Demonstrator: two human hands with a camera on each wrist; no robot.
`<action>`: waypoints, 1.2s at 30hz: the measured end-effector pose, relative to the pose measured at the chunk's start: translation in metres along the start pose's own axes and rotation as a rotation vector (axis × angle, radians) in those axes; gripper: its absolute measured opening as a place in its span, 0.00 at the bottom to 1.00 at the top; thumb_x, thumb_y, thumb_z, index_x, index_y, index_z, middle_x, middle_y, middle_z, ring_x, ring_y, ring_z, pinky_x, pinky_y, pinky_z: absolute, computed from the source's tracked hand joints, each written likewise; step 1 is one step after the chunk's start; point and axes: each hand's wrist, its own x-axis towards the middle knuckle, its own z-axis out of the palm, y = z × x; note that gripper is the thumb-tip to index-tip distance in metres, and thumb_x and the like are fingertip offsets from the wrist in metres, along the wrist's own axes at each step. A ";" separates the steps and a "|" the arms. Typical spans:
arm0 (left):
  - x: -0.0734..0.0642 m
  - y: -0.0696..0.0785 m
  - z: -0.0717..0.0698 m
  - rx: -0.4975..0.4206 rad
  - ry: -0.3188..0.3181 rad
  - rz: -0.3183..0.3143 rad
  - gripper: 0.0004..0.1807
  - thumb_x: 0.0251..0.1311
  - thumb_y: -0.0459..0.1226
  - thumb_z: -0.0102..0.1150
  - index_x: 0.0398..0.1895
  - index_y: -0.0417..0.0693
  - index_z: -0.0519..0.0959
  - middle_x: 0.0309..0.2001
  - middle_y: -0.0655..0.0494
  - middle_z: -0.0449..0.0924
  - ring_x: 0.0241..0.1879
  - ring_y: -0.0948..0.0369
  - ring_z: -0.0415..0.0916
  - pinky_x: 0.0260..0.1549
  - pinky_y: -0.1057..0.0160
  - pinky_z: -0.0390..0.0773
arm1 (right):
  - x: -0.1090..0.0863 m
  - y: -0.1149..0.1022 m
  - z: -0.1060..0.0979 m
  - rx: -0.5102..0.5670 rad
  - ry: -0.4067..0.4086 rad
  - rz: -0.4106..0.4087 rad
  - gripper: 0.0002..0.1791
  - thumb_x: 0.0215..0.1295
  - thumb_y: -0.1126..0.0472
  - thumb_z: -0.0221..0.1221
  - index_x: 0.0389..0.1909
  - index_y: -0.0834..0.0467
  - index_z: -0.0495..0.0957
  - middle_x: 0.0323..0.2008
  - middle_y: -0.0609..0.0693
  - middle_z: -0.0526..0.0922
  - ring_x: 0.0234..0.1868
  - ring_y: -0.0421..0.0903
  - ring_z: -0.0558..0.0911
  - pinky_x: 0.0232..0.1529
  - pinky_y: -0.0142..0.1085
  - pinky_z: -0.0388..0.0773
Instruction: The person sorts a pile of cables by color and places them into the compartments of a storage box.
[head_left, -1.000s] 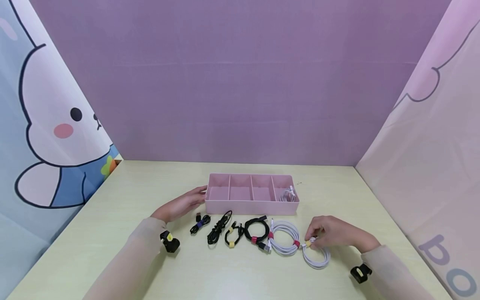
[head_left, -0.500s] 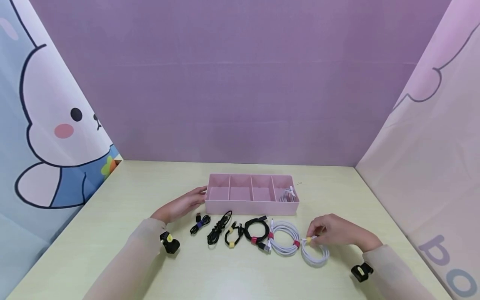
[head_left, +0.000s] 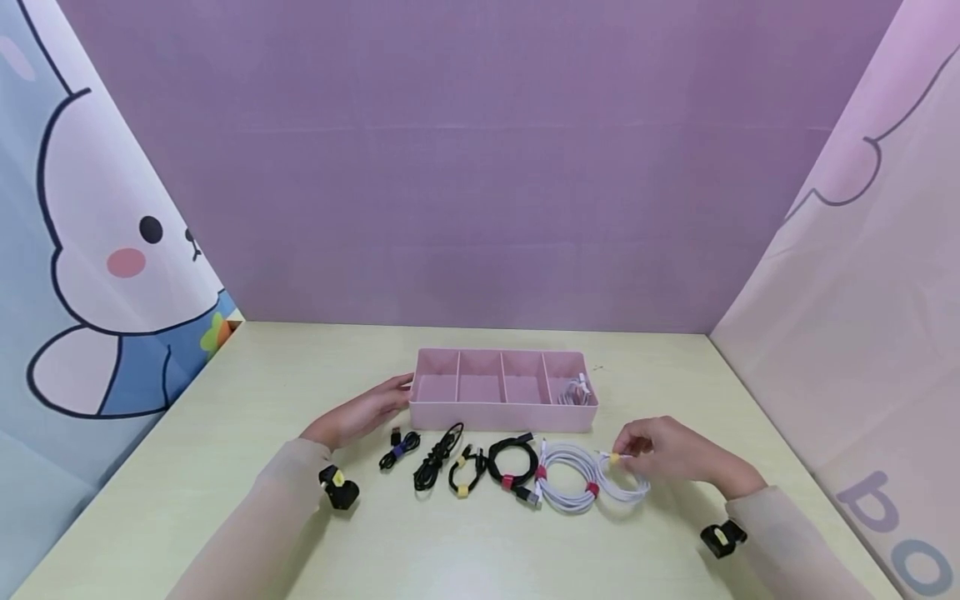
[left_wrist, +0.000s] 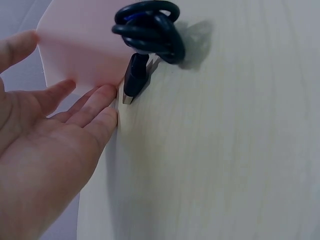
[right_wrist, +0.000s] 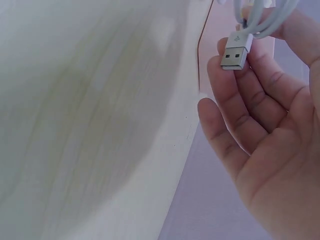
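1. Touching the near-left end of a pink box, the left hand has its fingers extended, gripping nothing.
2. Black cable with a purple tie, just beside the left hand's fingertips; its plug points toward the box corner in the left wrist view.
3. Black bundled cable, further to the left hand's right.
4. Short black cable with a yellow tie, between the hands.
5. Black coil with a red tie, between the hands, adjoining the next coil.
6. White coil with red ties, just left of the right hand.
7. White cable, in the box's rightmost compartment, beyond and left of the right hand.
8. White coil with a yellow tie, hanging from the right hand, which pinches it between thumb and finger; a USB plug lies before the other, loosely curled fingers.
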 end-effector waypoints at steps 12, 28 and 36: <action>0.001 -0.001 0.000 -0.007 0.000 0.006 0.36 0.80 0.44 0.39 0.81 0.43 0.39 0.80 0.43 0.42 0.77 0.45 0.45 0.75 0.51 0.46 | 0.005 -0.003 -0.004 -0.017 0.076 -0.015 0.04 0.64 0.63 0.66 0.38 0.53 0.83 0.33 0.39 0.82 0.35 0.37 0.79 0.38 0.32 0.81; 0.002 -0.003 0.000 -0.009 -0.006 0.010 0.35 0.80 0.44 0.39 0.81 0.44 0.40 0.80 0.45 0.41 0.77 0.46 0.45 0.75 0.51 0.46 | 0.014 -0.005 -0.007 -0.064 0.177 -0.026 0.04 0.65 0.62 0.66 0.40 0.56 0.84 0.33 0.40 0.82 0.35 0.37 0.79 0.37 0.33 0.81; 0.003 -0.003 0.000 -0.020 0.011 0.001 0.36 0.79 0.45 0.40 0.81 0.44 0.41 0.80 0.45 0.42 0.77 0.46 0.45 0.75 0.52 0.46 | 0.019 -0.006 -0.006 -0.062 0.236 -0.030 0.03 0.66 0.60 0.66 0.38 0.54 0.83 0.33 0.40 0.82 0.35 0.38 0.80 0.38 0.33 0.81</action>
